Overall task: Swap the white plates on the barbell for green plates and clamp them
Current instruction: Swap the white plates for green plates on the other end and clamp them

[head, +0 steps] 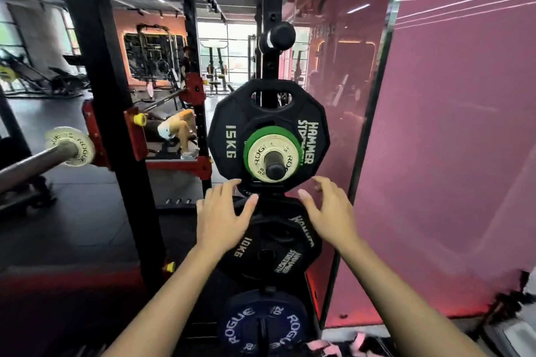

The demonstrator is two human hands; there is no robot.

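A small white plate (pixel 262 158) sits outermost on a storage peg (pixel 275 169) of the plate rack, with a green plate (pixel 253 139) right behind it and a black 15 kg plate (pixel 229 130) behind both. Just below that peg, my left hand (pixel 222 216) and my right hand (pixel 329 213) are raised with fingers spread, holding nothing and apart from the plates. At the left, the barbell (pixel 29 164) lies in the rack with another white plate (pixel 76 145) on its sleeve.
Below the hands, a black 10 kg plate (pixel 272 246) and a blue plate (pixel 262 324) hang on lower pegs. A black rack upright (pixel 116 136) stands to the left, and a pink glass wall (pixel 449 139) closes the right side. A person trains on a bench far behind.
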